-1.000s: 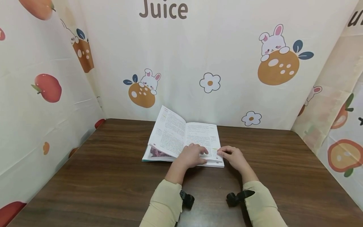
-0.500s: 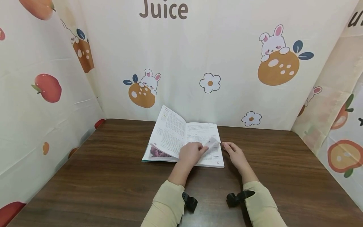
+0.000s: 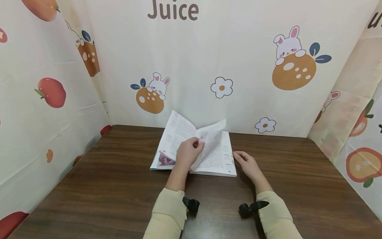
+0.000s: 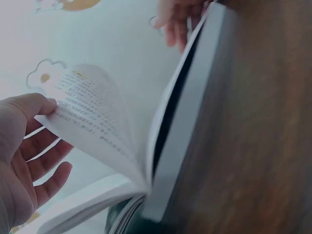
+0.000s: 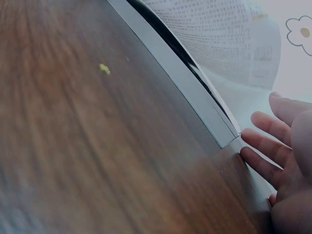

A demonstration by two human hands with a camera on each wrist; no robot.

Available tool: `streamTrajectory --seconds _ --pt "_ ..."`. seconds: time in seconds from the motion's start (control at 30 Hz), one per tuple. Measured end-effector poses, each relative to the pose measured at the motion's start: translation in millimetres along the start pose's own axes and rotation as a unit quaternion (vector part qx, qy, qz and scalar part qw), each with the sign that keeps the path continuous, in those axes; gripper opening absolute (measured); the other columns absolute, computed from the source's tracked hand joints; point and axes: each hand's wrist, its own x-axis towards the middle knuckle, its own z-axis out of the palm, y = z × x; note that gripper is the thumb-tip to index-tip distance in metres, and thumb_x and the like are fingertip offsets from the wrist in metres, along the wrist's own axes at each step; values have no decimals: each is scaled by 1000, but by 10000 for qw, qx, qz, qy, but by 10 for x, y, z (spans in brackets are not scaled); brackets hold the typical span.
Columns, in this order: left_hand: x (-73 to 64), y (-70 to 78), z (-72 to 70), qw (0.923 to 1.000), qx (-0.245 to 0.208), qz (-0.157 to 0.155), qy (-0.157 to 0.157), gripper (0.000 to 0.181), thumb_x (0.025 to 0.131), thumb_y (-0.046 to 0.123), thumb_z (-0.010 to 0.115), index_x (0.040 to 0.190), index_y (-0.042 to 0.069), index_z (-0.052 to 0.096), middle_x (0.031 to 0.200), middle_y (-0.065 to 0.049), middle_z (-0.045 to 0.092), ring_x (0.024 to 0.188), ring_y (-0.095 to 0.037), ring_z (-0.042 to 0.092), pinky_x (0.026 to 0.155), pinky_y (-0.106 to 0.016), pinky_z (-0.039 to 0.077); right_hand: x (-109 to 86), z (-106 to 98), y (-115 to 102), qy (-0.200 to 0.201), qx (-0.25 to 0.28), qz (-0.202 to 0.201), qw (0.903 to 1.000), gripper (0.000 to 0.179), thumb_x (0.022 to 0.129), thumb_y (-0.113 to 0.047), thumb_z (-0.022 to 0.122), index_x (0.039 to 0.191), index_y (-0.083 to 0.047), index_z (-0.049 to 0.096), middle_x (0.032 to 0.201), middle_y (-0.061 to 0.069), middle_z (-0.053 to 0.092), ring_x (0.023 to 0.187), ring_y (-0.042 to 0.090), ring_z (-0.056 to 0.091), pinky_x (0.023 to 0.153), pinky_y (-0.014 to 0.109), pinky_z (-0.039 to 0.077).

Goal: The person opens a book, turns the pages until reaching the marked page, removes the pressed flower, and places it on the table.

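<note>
Pale cloth hanging (image 3: 191,49) with fruit-and-bunny print behind a dark-brown wood-grain table (image 3: 113,192); at the table's 12 o'clock, near its far edge, a thick open book with white printed pages (image 3: 221,157). The left hand (image 3: 187,152), roughly at the book's clock centre, pinches a raised thin white page (image 3: 212,137) between thumb and finger; the right hand (image 3: 247,162), between 3 and 4 o'clock, grasps nothing, fingers relaxed by the edge, contact unclear. To turn it well, I'd say light pinch, smooth arc toward 9 o'clock, no creasing.
</note>
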Motion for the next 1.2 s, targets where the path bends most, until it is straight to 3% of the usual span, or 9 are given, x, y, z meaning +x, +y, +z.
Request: streamTrajectory --seconds 0.23,0.4,0.57,0.63,0.87,1.2 --pt "60 -156 -194 9954 -687 -549 372 26 87 30 63 72 10 58 72 -2 57 68 -18 49 64 -30 41 -7 -8 5 -91 -170 140 9997 51 92 -47 49 124 -8 55 128 18 50 106 29 48 76 38 44" --pt "73 -228 -352 9877 -1101 -920 616 25 87 29 63 78 6 61 76 -4 58 72 -18 50 65 -30 41 -14 -11 0 -121 -165 189 9996 52 92 -49 49 124 -9 55 129 17 50 106 29 47 77 38 43" --pt "67 -326 -529 9725 -1631 -1357 957 22 86 26 64 94 7 68 86 -7 62 81 -19 53 71 -31 42 -12 -14 6 -149 -171 170 9996 53 91 -49 49 124 -9 54 129 17 50 105 29 47 78 39 41" --pt "64 -393 -604 9681 -1755 -1514 955 22 86 26 64 95 6 69 89 -9 63 84 -21 53 73 -32 41 -14 -14 1 -150 -160 136 9997 52 91 -48 50 124 -8 55 128 17 50 107 30 46 82 42 40" --pt "1 -701 -859 9638 -1525 -2186 -49 28 89 31 61 104 7 66 100 -9 58 90 -23 50 75 -33 40 -15 -11 -5 -134 -205 32 9997 46 93 -41 51 123 -5 54 127 19 50 114 33 44 94 52 32" --pt "-140 -970 -1047 9561 -770 -2712 -804 33 92 29 55 108 1 62 110 -17 55 95 -29 48 78 -40 40 -12 -9 -6 -160 -259 70 9995 42 93 -38 53 121 -8 55 124 16 51 112 32 43 93 51 32"
